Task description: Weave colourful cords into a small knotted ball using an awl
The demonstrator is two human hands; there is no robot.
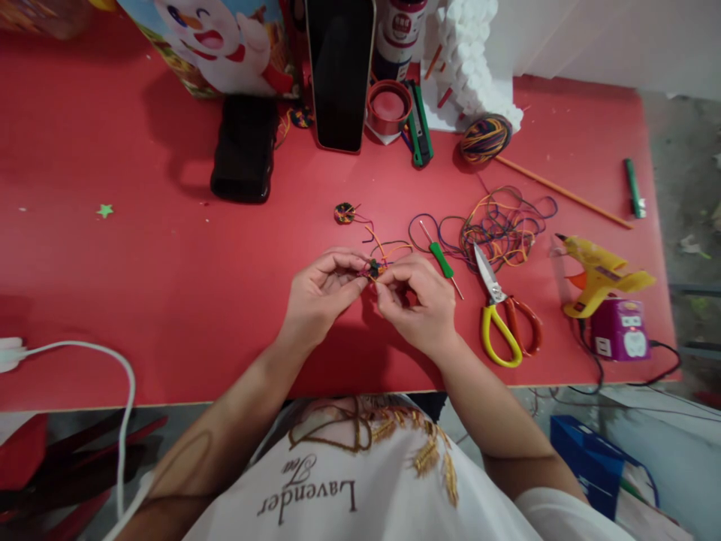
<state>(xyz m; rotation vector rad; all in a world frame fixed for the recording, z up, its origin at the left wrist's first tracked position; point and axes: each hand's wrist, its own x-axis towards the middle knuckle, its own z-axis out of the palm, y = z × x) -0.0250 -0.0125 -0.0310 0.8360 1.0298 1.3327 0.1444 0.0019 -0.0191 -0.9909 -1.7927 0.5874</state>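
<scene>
Between my two hands, above the red table, is a small multicoloured crochet piece (374, 268) with loose yarn ends. My left hand (327, 291) pinches its left side between thumb and fingers. On the other side, my right hand (420, 299) is closed with thumb and forefinger at the piece's edge and yarn. A finished-looking round yarn piece (344, 213) lies just beyond them, with its own loose tails. To the right rests a crochet hook with a green handle (441, 259), beside a tangle of multicoloured yarn (499, 229).
Scissors (496, 297) with yellow and red handles lie right of my hands. Farther right are a yellow glue gun (600, 274) and a purple box (619, 330). A phone (341, 75), a black case (245, 149), a green cutter (420, 124) and a yarn ball (486, 138) line the back.
</scene>
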